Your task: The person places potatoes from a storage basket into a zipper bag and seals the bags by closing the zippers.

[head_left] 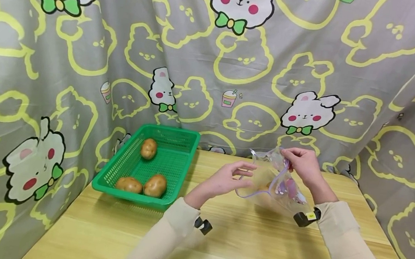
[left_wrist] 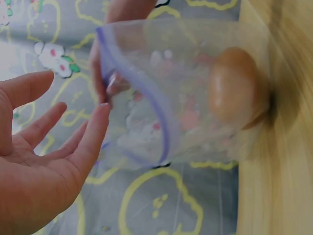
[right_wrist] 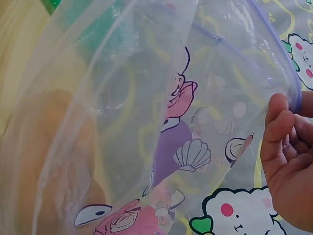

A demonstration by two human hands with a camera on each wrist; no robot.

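A clear zip bag (head_left: 293,194) with a purple rim and printed cartoon shells stands on the table, its mouth toward the left. My right hand (head_left: 304,165) pinches the bag's rim at the top, thumb against fingers. At the mouth is my left hand (head_left: 224,179), its fingers spread and holding nothing. Whether its fingertips touch the rim, I cannot tell. Inside the bag, a brown potato (left_wrist: 234,88) rests at the bottom in the left wrist view; the film blurs whether another lies beside it. Three potatoes, one of them at the back (head_left: 148,149), lie in a green basket (head_left: 188,157).
The basket stands at the left of the wooden table (head_left: 224,248), near the curtain. A grey curtain (head_left: 185,57) with yellow outlines and white cartoon animals hangs behind and on both sides. Small black cameras (head_left: 306,217) are strapped to the wrists.
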